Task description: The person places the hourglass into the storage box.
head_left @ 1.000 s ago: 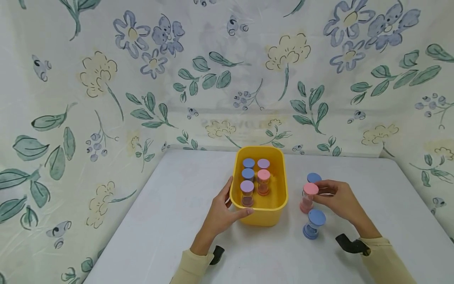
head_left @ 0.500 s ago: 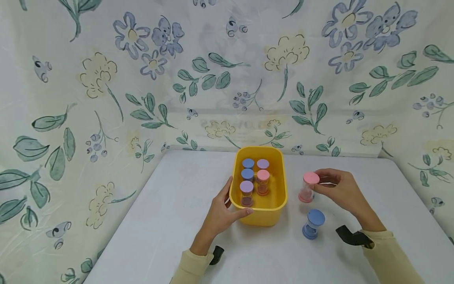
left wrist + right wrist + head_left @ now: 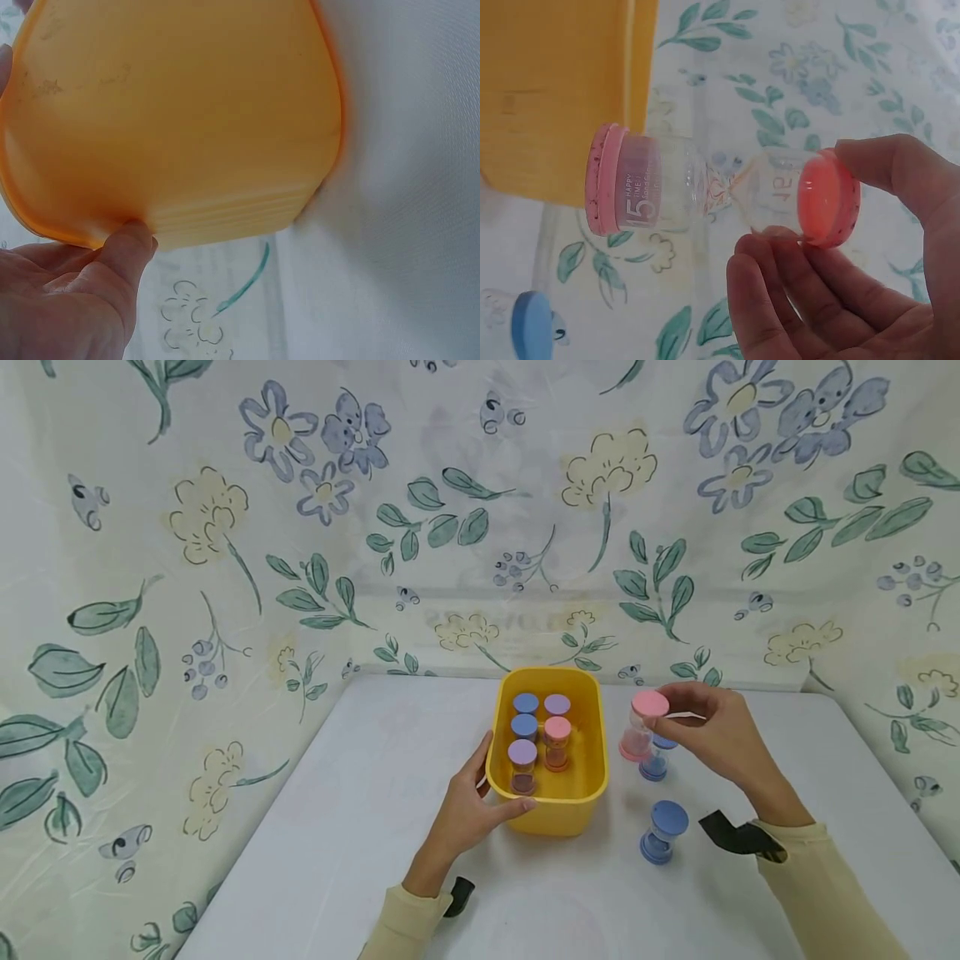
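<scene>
Head view: the right hand (image 3: 716,735) pinches a pink timer (image 3: 637,733) by its cap, right of the yellow bin (image 3: 551,820), partly blocking sight of a blue timer (image 3: 654,767); another blue one (image 3: 660,837) stands nearer; the left hand (image 3: 467,818) grips the bin, five timers (image 3: 522,768) inside

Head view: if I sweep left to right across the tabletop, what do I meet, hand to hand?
Left hand → yellow bin → held pink hourglass → right hand. The near blue hourglass and far blue hourglass overlap that pink one's span, so I left them out.
</scene>
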